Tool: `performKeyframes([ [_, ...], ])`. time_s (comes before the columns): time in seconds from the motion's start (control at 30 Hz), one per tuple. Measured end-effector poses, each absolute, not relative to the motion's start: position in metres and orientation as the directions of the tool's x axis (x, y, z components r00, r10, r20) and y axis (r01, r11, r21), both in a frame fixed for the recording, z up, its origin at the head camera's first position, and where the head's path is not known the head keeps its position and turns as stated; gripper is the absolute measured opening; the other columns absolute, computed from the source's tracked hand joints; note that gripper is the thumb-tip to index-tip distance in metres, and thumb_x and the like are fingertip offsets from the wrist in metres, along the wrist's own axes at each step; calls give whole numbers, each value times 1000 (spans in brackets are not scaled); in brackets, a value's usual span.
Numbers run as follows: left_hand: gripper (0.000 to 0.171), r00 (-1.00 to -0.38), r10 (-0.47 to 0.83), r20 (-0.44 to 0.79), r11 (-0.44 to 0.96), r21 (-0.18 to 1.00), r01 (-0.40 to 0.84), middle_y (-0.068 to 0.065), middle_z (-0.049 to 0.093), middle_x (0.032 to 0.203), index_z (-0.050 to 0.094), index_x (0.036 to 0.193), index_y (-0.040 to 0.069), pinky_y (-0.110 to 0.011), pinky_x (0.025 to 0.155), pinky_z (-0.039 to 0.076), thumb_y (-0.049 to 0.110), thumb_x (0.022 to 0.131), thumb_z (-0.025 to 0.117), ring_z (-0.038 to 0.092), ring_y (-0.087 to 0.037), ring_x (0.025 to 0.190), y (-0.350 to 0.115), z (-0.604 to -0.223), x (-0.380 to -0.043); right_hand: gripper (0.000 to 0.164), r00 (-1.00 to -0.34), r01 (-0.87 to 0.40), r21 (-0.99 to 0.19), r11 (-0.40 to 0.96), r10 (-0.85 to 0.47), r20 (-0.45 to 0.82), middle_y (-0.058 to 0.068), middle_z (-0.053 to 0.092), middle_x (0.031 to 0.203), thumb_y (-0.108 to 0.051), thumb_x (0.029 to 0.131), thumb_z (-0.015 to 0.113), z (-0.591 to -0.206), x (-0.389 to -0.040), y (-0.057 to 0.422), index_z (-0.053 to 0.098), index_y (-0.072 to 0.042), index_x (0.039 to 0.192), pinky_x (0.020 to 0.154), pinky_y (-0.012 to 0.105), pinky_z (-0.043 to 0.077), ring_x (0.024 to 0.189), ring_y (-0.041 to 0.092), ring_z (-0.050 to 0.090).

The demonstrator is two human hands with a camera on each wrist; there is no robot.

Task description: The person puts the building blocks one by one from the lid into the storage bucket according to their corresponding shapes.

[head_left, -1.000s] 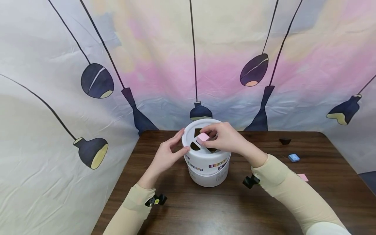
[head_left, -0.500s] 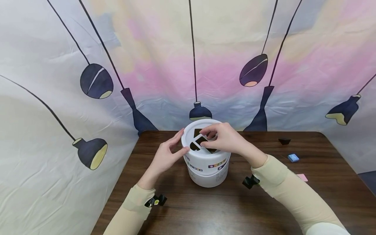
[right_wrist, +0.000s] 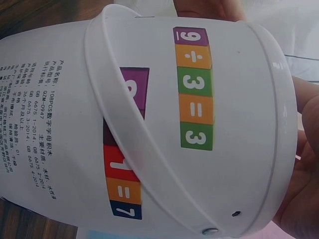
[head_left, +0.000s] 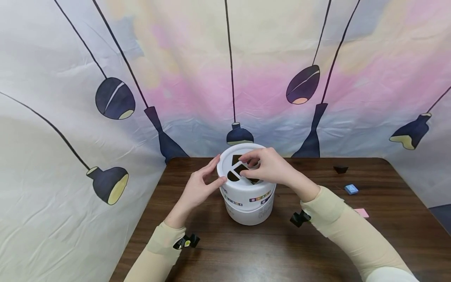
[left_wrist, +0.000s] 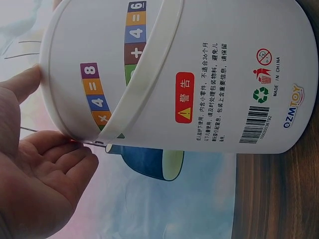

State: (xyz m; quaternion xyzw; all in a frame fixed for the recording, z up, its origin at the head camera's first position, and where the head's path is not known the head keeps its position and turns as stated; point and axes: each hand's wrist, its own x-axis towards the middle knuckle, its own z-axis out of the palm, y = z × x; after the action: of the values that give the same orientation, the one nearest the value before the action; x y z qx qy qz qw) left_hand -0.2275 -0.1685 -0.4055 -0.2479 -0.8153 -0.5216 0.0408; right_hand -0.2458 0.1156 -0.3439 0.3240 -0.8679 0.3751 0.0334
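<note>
A white toy bucket with number stickers stands upright on the table, its white lid cut with several dark shaped holes. My left hand steadies its left side, with thumb and fingers spread against the lid's rim. Over the right half of the lid is my right hand. Its thumb and fingertips are parted above a dark hole, and no block shows between them. In the left wrist view the bucket's handle hangs down the side. The right wrist view shows colored number stickers.
To the right on the dark wooden table lie a black block, a blue block and a pink block partly hidden by the right sleeve. A painted cloth hangs behind the table.
The pink block between my right fingers one second ago has dropped out of sight at the hole beneath them. Both hands have hardly moved.
</note>
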Motion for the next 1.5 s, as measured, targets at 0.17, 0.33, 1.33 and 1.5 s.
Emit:
performKeyframes([
  [0.17,73,-876,357,324,332,833,443,8,40,169,45,165,21,-61,114,44,33,101,78,48,-22,149,-169,-405,-227,40,-784,-590,-634,500,-542,302,7,80,111,-22,91,87,-343,-246,116,79,-7,127,84,37,63,98,18,75],
  [0.33,73,-879,356,317,329,838,435,8,39,169,45,165,20,-59,115,43,31,101,78,46,-21,150,-169,-405,-226,42,-786,-582,-657,480,-538,303,5,79,115,-23,92,87,-343,-246,119,78,-7,129,84,36,63,98,16,75],
  [1.33,72,-876,351,332,312,840,444,3,40,169,46,164,19,-46,111,50,25,100,79,52,-23,145,-166,-407,-227,46,-977,-211,-717,665,-121,175,10,73,131,-45,105,70,-398,-201,317,72,-15,140,72,27,56,97,7,67],
  [1.5,72,-881,345,324,304,849,431,4,40,169,46,164,21,-49,113,48,25,100,79,50,-22,147,-166,-406,-226,51,-988,-140,-686,713,-61,139,18,71,133,-45,105,70,-413,-188,350,69,-9,143,74,24,55,98,-11,60],
])
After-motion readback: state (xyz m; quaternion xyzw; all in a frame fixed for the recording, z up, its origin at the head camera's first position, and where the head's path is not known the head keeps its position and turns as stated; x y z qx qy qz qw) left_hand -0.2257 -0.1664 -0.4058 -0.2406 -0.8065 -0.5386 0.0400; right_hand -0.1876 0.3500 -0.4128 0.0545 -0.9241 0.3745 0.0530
